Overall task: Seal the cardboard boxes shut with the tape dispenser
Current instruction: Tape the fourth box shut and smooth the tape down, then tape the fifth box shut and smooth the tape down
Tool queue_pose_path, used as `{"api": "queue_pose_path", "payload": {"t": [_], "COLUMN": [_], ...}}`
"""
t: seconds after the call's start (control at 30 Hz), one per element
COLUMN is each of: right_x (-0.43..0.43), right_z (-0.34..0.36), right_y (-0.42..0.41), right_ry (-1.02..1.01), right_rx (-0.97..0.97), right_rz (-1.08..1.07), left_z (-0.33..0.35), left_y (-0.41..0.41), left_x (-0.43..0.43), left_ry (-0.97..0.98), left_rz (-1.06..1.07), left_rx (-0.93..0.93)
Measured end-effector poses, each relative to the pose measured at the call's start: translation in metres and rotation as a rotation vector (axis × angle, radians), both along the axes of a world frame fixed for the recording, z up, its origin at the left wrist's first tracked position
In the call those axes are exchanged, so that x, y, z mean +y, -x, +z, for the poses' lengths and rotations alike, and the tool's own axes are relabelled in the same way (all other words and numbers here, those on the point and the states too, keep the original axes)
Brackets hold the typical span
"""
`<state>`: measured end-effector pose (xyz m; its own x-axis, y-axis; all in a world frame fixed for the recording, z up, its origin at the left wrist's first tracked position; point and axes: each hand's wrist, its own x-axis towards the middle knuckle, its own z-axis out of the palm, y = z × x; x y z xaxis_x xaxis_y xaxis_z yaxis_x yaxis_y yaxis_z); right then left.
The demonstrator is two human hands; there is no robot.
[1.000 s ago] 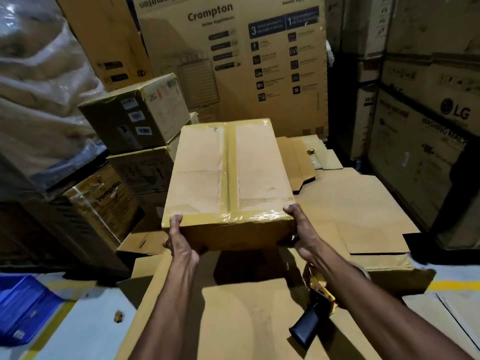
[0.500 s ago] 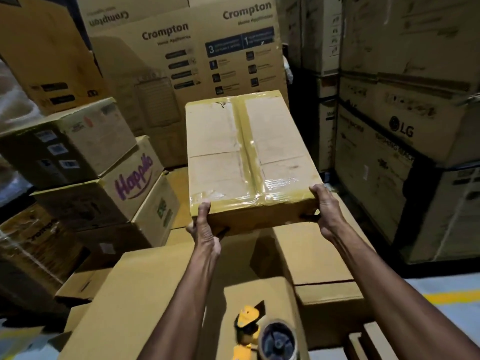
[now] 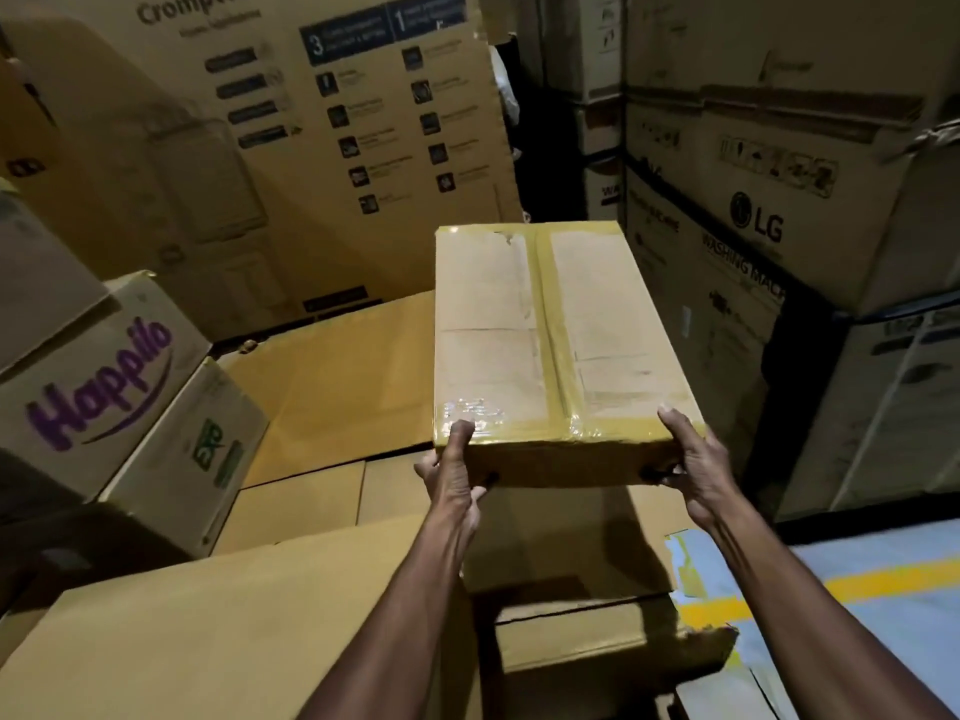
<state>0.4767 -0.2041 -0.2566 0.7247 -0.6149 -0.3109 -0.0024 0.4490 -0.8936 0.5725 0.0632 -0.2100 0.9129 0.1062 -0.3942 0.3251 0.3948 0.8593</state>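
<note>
- One view only, camera on my head, looking forward and down along both forearms.
- Wide-angle: straight carton edges bow near the frame borders.
- Close range: my left grip (image 3: pixel 457 478) and right grip (image 3: pixel 693 470) sit just below frame centre, on the near end of the taped box (image 3: pixel 550 335).
- Faces a wall of stacked cartons: Crompton carton (image 3: pixel 311 148) ahead-left, LG carton (image 3: pixel 769 200) ahead-right, Happilo box (image 3: pixel 98 387) at left edge.
- Floor with yellow line (image 3: pixel 883 582) shows bottom right.
- No second view, so no overlap.
</note>
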Motion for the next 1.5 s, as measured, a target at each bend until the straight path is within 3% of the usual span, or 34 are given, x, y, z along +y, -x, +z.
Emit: {"api": "queue_pose_path", "payload": {"t": [0.53,0.7,0.93,1.1,1.5], "right_x": [-0.023,-0.026,0.004,0.035,0.081], "right_z": [-0.162,-0.261,-0.191,-0.178,-0.176], "right_y": [-0.072,-0.061,-0.035,0.025,0.284], "right_ry": [0.001,0.133,0.313,0.441,0.663], "right_rx": [0.202,0.376,0.56,0.718,0.825], "right_rz": [0.145,0.296,0.344,0.431,0.449], "left_z": [-0.165,-0.21,-0.205,-0.176,-0.134], "left_y": [-0.027,-0.009,0.013,0.065,0.257], "left_x": [-0.019,0.004,0.006,-0.013,-0.011], "left_ry": [-0.098,-0.135,-0.181,-0.498,-1.161], "left_rz": [0.099,0.02,-0.168,-0.384,-0.903], "left_rx": [0.352,0.473,0.522,0.442,-0.18]}}
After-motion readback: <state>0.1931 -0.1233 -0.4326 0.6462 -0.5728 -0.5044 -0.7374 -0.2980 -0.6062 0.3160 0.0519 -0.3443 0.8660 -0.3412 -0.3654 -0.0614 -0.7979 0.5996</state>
